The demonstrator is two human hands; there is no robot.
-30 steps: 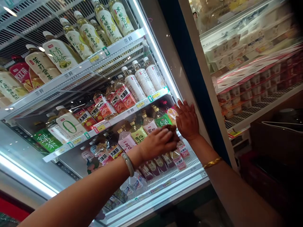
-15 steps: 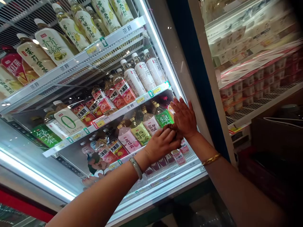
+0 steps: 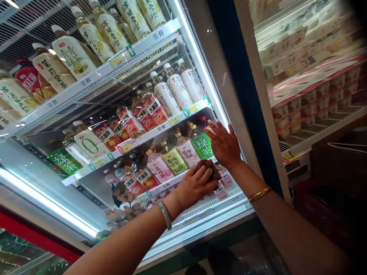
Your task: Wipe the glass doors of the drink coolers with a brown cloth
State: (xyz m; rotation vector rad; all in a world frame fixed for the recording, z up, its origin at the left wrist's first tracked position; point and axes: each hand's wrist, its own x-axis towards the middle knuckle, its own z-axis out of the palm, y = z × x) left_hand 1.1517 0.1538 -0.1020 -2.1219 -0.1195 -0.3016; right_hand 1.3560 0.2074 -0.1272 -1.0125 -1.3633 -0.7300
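Both my bare hands are raised against the glass door (image 3: 229, 91) of a lit drinks fridge, near its right side. My left hand (image 3: 197, 181), below a pale bangle, lies over the glass with bent fingers. A dark brown finger-like shape (image 3: 212, 168) shows beside its fingertips; I cannot tell whether it is a reflection or something under them. Just to the right, my right hand (image 3: 225, 147) is flat with its fingers apart, and a gold bracelet (image 3: 259, 194) circles that wrist. Behind the glass near my hands stand a green-labelled bottle (image 3: 202, 144) and a pink-labelled bottle (image 3: 187, 151).
More bottles fill the fridge shelves, including white-labelled ones (image 3: 177, 91) and large ones (image 3: 76, 55). A dark blue strip (image 3: 237, 76) separates this fridge from another case with stacked cups (image 3: 318, 97). Below that case is a dark box (image 3: 338, 164).
The fridge and its bottles have shifted slightly right in view. My hands stay close together at the glass, nearly in the same spot of the picture.
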